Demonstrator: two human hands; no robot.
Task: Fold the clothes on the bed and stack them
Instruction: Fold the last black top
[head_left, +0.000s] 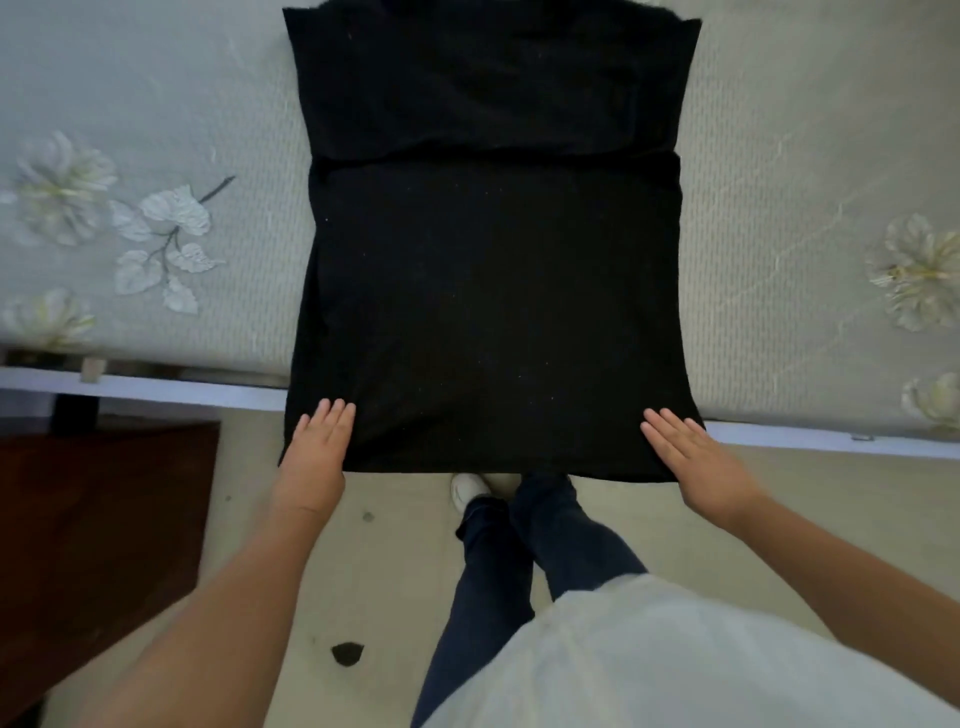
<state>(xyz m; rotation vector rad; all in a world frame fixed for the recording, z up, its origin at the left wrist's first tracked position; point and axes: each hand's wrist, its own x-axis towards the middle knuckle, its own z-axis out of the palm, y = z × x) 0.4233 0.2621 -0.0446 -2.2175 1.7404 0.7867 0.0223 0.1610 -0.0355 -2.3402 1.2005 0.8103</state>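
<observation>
Pressing flat, straight fingers, both hands (317, 452) (691, 462) touch the black garment (493, 291) on the bed (779, 208).

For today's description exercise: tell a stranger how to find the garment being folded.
Start at the pale floral bedspread. The black garment lies across it, its lower hem overhanging the bed's near edge. It is the only dark cloth there, with sides folded in.

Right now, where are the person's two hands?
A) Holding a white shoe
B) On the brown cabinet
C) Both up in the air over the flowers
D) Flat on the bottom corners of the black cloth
D: the left hand and right hand lie with straight fingers on the near corners of the black garment, which hangs over the bed edge.
</observation>
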